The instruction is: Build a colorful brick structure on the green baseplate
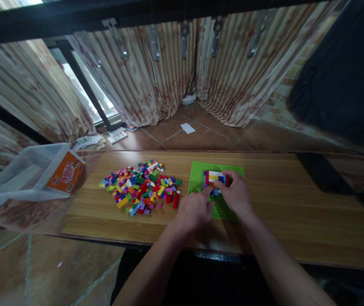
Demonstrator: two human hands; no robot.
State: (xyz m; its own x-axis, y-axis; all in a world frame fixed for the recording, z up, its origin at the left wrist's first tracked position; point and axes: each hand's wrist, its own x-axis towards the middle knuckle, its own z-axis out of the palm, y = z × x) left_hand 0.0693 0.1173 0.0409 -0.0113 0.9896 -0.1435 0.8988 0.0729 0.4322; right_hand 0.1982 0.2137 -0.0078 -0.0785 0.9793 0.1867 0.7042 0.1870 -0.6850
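Head view, one scene, contents as follows. Right hand (236,194): lying over the near side of a small brick build (215,178), fingers curled onto its right end, pressing or gripping it; how tightly cannot be told. Left hand (193,211): loosely curled, just left of and nearer than the right hand, its forefinger tip touching the near left edge of the build; whether it holds a brick cannot be told. Build: layered red, white, yellow and blue bricks, seated on a green baseplate (198,178) that lies flat under both hands, its far corners showing beyond them. Loose bricks (140,187): a mixed pile, many colours, spread on the table to the left of the left hand, near it but not touching the baseplate; one red brick (176,199) lies closest, between pile and plate. Table (296,204): wood grain, bare surface to the right of the right hand. Clear plastic tub (25,174) with an orange label, tipped on its side, well left of the pile at the table's end. Beyond the hands: tiled floor (201,136), striped curtains (156,76), papers (102,139) on the floor by the window.
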